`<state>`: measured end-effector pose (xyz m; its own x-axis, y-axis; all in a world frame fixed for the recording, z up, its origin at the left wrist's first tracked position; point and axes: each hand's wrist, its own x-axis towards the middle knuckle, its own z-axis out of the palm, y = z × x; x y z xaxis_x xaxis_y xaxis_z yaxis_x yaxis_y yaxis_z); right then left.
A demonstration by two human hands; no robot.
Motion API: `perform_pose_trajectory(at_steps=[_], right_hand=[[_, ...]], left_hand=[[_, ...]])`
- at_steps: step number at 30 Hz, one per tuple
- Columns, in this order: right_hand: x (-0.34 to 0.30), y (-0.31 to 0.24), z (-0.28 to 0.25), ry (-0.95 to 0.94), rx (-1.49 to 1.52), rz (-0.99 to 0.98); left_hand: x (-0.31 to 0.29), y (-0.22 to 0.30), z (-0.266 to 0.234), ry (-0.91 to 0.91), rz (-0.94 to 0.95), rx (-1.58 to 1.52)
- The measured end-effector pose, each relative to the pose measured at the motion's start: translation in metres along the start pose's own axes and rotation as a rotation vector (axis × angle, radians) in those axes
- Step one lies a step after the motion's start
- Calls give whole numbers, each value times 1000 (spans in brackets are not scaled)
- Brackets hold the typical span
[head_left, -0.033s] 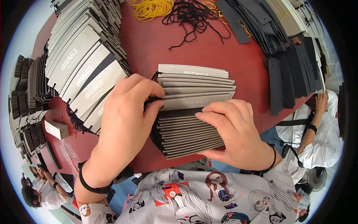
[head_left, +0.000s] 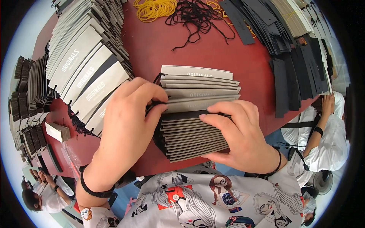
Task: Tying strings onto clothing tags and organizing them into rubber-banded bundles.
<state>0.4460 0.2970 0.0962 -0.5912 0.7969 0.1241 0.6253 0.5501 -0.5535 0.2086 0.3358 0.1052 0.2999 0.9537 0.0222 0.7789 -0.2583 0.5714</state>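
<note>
In front of me lies a fanned row of grey card hang tags (head_left: 203, 94) with white lettering, leaning away, black cord at their left ends. My left hand (head_left: 131, 102) pinches the left end of the nearest leaning tag, where black cord shows between thumb and fingers. Closer to me sits a packed stack of tags (head_left: 190, 140), thin edges upward and a dark face at its far side. My right hand (head_left: 239, 133) grips the right part of this stack, fingers on the far side and thumb at the near side. The fingers partly cover its right end.
Long rows of grey tags (head_left: 74, 57) curve along the left of the red table (head_left: 148, 41). Yellow bands (head_left: 156, 9) and tangled black cords (head_left: 194, 17) lie at the back. Black card strips (head_left: 281, 87) are piled at the right. A person in white (head_left: 327, 140) sits at right.
The nearest leaning tag has tipped toward me, so more of the tag behind it shows. My left fingers have shifted very slightly; my right hand stays in place.
</note>
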Motion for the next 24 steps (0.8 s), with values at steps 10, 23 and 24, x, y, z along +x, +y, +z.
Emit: perform_pose_trajectory(at_steps=[10, 23, 24], right_hand=[[2, 4, -1, -30, 17, -38], [6, 1, -4, -3, -54, -39], [5, 2, -4, -2, -57, -34]], left_hand=[[14, 6, -7, -21, -10, -152], [7, 2, -4, -132, -45, -130], [6, 2, -7, -135, -41, -132]])
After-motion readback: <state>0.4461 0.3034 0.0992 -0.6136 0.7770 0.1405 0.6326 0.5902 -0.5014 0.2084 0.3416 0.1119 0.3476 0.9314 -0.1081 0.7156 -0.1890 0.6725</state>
